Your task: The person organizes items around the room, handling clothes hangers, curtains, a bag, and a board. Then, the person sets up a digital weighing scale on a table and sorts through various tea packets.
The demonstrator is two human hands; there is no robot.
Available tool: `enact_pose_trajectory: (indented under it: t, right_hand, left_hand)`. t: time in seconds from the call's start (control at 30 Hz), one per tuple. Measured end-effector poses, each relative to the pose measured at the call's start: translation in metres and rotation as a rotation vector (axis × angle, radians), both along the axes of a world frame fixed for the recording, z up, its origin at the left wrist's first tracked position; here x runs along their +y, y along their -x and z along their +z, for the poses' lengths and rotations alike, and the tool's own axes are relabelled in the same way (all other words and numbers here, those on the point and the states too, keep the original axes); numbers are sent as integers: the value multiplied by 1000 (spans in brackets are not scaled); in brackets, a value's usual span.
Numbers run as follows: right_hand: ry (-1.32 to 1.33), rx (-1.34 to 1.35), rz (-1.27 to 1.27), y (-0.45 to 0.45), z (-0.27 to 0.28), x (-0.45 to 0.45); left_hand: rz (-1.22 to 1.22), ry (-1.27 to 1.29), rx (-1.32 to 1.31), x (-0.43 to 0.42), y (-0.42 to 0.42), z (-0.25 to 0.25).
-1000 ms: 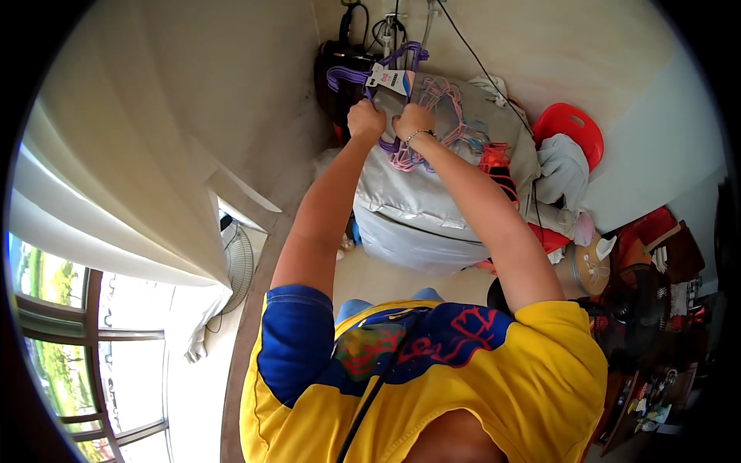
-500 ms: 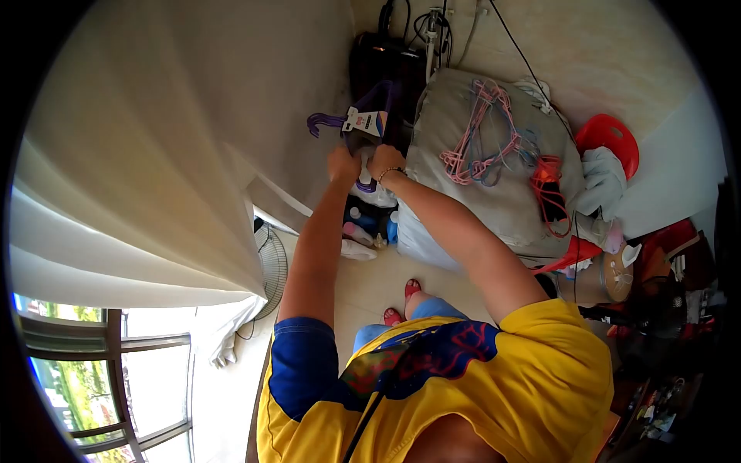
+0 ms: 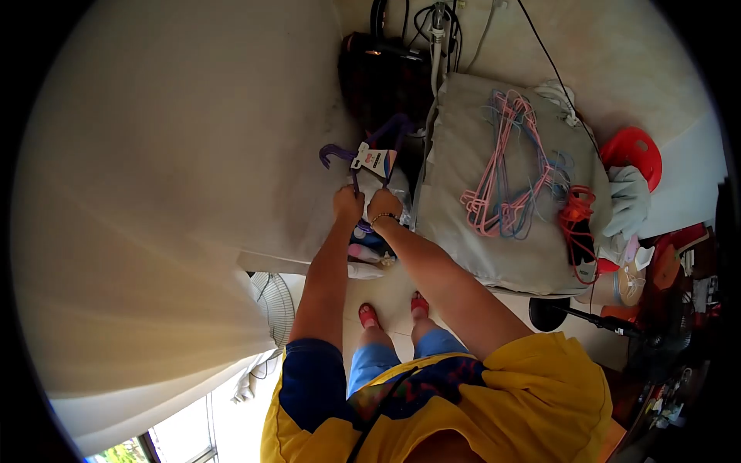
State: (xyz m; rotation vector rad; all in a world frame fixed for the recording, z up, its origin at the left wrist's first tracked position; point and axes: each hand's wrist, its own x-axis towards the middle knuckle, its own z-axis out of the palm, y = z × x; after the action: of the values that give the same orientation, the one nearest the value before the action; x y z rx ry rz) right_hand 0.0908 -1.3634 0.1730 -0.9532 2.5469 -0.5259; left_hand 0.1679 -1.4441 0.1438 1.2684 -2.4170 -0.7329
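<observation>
A bundle of purple hangers (image 3: 400, 127) with a white cardboard label (image 3: 371, 159) is held out in front of me in the head view. Its hooks point to the left. My left hand (image 3: 349, 205) is closed around one side of the bundle, just below the label. Close beside it, my right hand (image 3: 384, 207), with a beaded bracelet on the wrist, grips the other side. Parts of the hangers are hidden behind my fingers.
Pink and blue hangers (image 3: 505, 170) and a red cord (image 3: 577, 204) lie on a grey-covered surface (image 3: 455, 131) to the right. Bottles stand on the floor below my hands. A pale curtain (image 3: 177, 193) hangs left, near a fan (image 3: 274, 309). A red stool (image 3: 637, 154) is far right.
The view has shifted, and the scene now sits lower and further right. Both hands keep hold of the purple hangers, which now appear lower in the frame.
</observation>
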Motion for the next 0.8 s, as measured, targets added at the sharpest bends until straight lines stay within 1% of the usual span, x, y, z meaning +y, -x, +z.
enact_pose_trajectory:
  t: [0.07,0.1,0.17,0.27,0.4,0.47,0.57,0.67,0.7,0.77,0.8]
  right_hand:
    - [-26,-27,-20,0,-13,-8]
    - [-45,-49,-31,-2,-18,-12]
    - [-42,-52,-89,1,-54,-29]
    - [-54,-47,-142,1,-103,-44]
    - [-37,10,-174,6,-175,-61]
    - [-33,39,-190,9,-213,-68]
    - [-35,46,-233,14,-258,-78]
    - [-79,50,-214,20,-281,-88]
    - [-80,46,-219,23,-299,-90]
    - [-114,36,-216,29,-330,-93]
    - [-147,2,-203,32,-347,-93]
  left_hand:
    - [-10,62,49,-7,1,-18]
    - [-31,53,39,-13,-2,-35]
    - [-48,80,58,-32,3,-76]
    - [-62,7,96,-44,5,-114]
    - [-82,-2,140,-60,13,-173]
    - [-96,40,120,-67,17,-203]
    - [-117,13,84,-76,24,-232]
    - [-98,-20,65,-84,31,-260]
    - [-103,-21,62,-87,34,-270]
    - [-132,-133,-149,-92,40,-285]
    - [-135,-136,-150,-96,42,-299]
